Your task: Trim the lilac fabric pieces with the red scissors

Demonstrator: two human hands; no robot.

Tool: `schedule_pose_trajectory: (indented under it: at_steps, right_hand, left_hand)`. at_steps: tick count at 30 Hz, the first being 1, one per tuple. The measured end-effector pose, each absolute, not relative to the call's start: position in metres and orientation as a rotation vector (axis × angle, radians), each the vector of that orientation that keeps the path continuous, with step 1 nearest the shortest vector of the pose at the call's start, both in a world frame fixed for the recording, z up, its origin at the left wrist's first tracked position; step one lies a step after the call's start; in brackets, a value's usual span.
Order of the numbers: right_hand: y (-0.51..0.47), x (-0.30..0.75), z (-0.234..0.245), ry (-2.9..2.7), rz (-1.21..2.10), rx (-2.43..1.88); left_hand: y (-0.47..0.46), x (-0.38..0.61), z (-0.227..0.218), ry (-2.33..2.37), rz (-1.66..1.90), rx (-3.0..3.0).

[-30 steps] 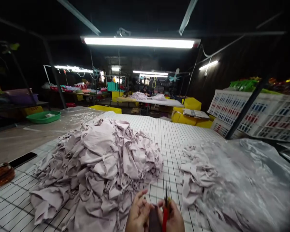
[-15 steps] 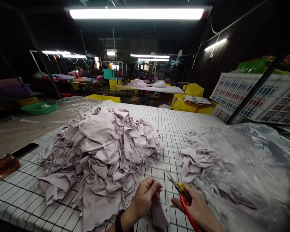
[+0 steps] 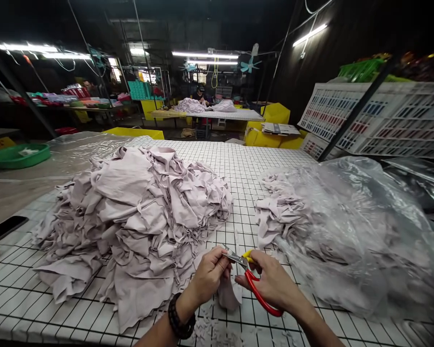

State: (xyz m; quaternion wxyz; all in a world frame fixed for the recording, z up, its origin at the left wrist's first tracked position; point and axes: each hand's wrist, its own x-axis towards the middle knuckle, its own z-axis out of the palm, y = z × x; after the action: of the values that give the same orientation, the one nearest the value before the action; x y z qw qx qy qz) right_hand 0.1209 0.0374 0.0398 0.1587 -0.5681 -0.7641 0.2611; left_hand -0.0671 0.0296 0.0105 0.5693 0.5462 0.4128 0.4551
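Observation:
My left hand (image 3: 210, 274) pinches a small mauve fabric piece (image 3: 227, 295) that hangs down from its fingers. My right hand (image 3: 273, 284) grips red-handled scissors (image 3: 251, 279); their blades reach left and meet the cloth at my left fingertips. A large heap of mauve fabric pieces (image 3: 137, 217) lies to the left of both hands on the white gridded table (image 3: 246, 188). Small cloth snippets (image 3: 210, 330) are scattered on the table below my hands.
A clear plastic bag (image 3: 354, 226) holding more mauve pieces lies at right. A phone (image 3: 3, 229) and a green tray (image 3: 16, 155) are at far left. White crates (image 3: 376, 120) stand at right. A person sits at a far table (image 3: 202, 113) with more fabric.
The view has tilted down. My right hand swung the scissors from pointing up and away to the cloth held by my left hand, and the hands came together.

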Motion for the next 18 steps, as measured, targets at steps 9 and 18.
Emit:
schedule_pose_trajectory:
  at_steps: [9, 18]
  right_hand:
    - [0.036, 0.119, 0.036, -2.179, 0.68, -1.631]
    - [0.034, 0.124, 0.026, -2.124, 0.758, -1.559]
  left_hand:
    - [0.029, -0.067, 0.01, 0.91, 1.042, 1.156]
    - [0.027, -0.068, 0.006, 0.877, 1.008, 1.083]
